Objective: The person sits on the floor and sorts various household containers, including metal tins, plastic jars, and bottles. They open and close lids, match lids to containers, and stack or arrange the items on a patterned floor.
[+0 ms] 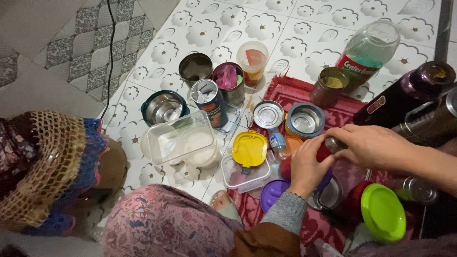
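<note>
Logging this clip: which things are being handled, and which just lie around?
In hand:
- left hand and right hand, both on a small red container

Lying about:
- yellow lid
- green lid
- clear plastic box
- large bottle
- steel bowl

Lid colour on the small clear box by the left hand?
Yellow lid; head view shows it.
</note>
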